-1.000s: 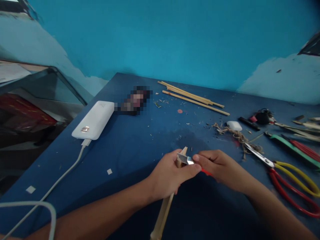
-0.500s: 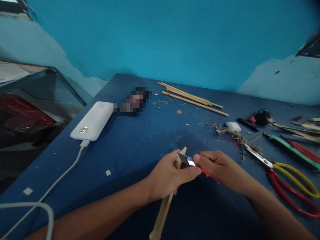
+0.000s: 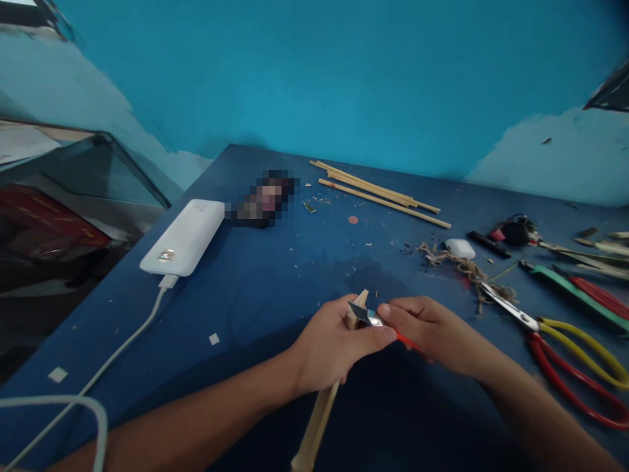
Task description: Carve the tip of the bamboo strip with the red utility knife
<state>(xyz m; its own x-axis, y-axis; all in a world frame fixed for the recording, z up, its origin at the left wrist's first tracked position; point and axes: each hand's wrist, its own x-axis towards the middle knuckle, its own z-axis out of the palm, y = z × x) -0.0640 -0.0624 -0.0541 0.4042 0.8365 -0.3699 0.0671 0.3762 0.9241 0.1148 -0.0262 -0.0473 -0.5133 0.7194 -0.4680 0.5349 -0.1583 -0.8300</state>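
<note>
My left hand (image 3: pixel 327 344) is wrapped round a pale split bamboo piece (image 3: pixel 317 423), whose pointed upper end sticks out above the fingers and whose lower part slants toward the bottom edge. In my right hand (image 3: pixel 430 331) is an orange-handled cutter knife (image 3: pixel 366 314), its dark blade lying against the bamboo near the upper end. The left thumb reaches across to the knife, close to the right fingertips. Part of the knife handle is hidden by the right fingers.
Thin bamboo sticks (image 3: pixel 383 196) lie near the wall. At the left are a white power bank (image 3: pixel 184 239) with a cable and a blurred dark object (image 3: pixel 265 200). Scissors (image 3: pixel 535 328), twine (image 3: pixel 459 265), a white case (image 3: pixel 460 248) and a green-handled tool (image 3: pixel 574 292) lie right.
The view has shifted very slightly. Both hands keep their holds, and the blade stays against the bamboo with barely any visible movement.
</note>
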